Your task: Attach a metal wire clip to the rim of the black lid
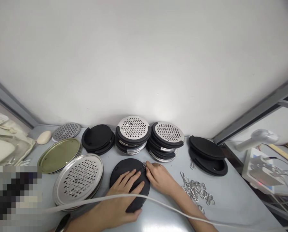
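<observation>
Far left edge: a pale cream oval lump (44, 137) is lying on the grey desk (230, 190), just beside a flat perforated metal disc (66, 131).
Left trays: a gold-tinted round metal tray (59, 155) is sitting behind a large silver round perforated tray (78, 179); the two are touching or overlapping at their edges.
Back row: a stack of plain black round lids (97, 138) is standing near the wall, then two stacks of black-rimmed discs with perforated metal faces, one at centre (133, 133) and one to its right (167, 138), leaning against each other.
Left hand: the left hand (124, 190) is lying flat, fingers spread, on the black round flat disc (130, 183), pressing it to the desk; its grip is apart, not closed round anything.
Disc position: the black disc is resting on the desk in front of the centre stack, between the silver perforated tray and the right hand.
Right hand: the right hand (159, 177) is pinching a small silver metal clip (144, 166) at the disc's upper right edge, fingertips together on it.
White cable: a white cord (172, 209) is running across the forearms.
Right side: a loose pile of silver metal hooks (198, 190) is lying near the right forearm, with two black round lids (208, 154) stacked behind it.
</observation>
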{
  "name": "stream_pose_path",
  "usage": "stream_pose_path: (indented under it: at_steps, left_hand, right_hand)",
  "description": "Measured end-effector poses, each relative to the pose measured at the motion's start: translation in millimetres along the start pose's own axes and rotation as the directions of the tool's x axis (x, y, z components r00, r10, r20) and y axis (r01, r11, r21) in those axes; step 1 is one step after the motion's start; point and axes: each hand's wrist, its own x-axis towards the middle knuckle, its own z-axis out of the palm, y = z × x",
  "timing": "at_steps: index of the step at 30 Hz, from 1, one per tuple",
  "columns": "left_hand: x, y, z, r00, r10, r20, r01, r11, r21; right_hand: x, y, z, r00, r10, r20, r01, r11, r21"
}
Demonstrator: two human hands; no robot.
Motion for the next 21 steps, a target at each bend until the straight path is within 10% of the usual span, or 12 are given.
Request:
stream_pose_path:
  at_steps: [21]
  left_hand:
    - [0.9, 0.2, -2.4, 1.000, 0.006, -0.006, -0.006, 1.000, -0.014]
  right_hand:
    - [-2.5, -0.7, -6.1, 0.999, -0.011, 0.040, 0.010, 1.000, 0.029]
